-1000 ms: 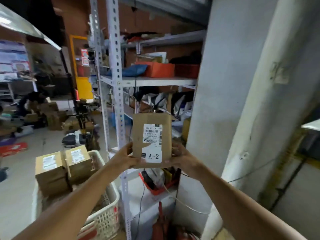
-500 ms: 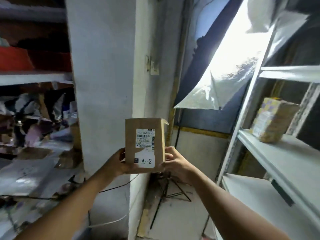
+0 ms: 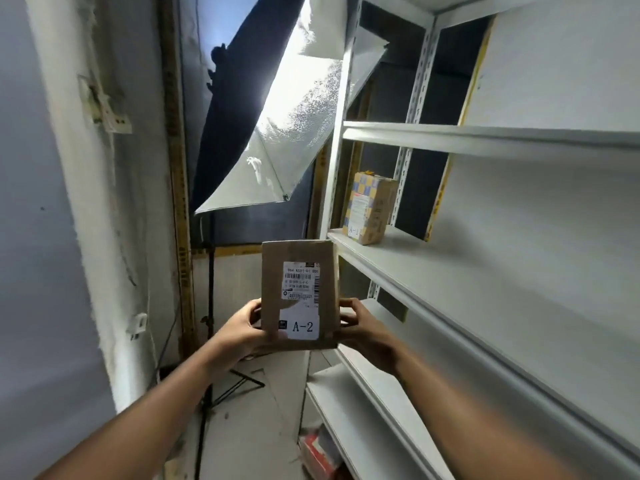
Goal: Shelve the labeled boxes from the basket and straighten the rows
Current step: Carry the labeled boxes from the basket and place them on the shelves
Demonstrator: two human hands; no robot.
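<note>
Box in hand: a brown cardboard box (image 3: 300, 295) marked A-2 on its white label, held upright in mid-air at the centre of the view, just left of the white shelf unit (image 3: 485, 140) and not touching it.

Step in hand: carrying the A-2 box to the shelving; it is not yet set down, so this reads as the approach before placing.

Next move, as a judgement: the middle shelf (image 3: 398, 271) already bears a box marked A-1 (image 3: 369, 213) at its far left end. The A-2 box most likely belongs just beside it on the near side, label facing out, which calls for a lift up and to the right over the shelf lip.

Left hand (image 3: 244, 329): fingers and thumb curled round the lower left edge of the box, gripping it.

Right hand (image 3: 360, 327): fingers curled round the lower right edge, gripping it; the two hands clamp the box between them.

Surroundings: a reflective lighting umbrella (image 3: 277, 140) on a stand at far left, against a pale wall (image 3: 52, 237); a lower shelf (image 3: 349, 420) near right with something red beneath, too blurred to name. The basket is not in view.
</note>
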